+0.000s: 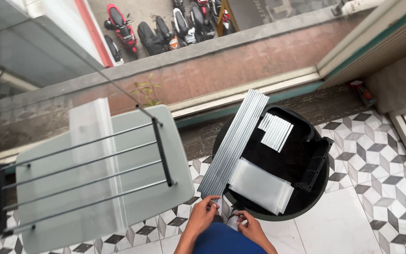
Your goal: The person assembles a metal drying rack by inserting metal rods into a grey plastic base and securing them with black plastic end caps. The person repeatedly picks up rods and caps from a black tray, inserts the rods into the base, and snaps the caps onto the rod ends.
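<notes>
A bundle of long silver metal rods lies slanted across the left rim of a round black basin. My left hand grips the near end of that bundle. My right hand hovers just right of it by the basin's front rim, fingers curled, holding nothing I can make out. Inside the basin lie a set of short white tubes, a clear plastic bag and a black plastic bracket.
To the left stands a pale green table with a partly built rack of metal rods in black end pieces and a clear plastic bag. Patterned floor tiles lie below; a balcony ledge and parked scooters lie beyond.
</notes>
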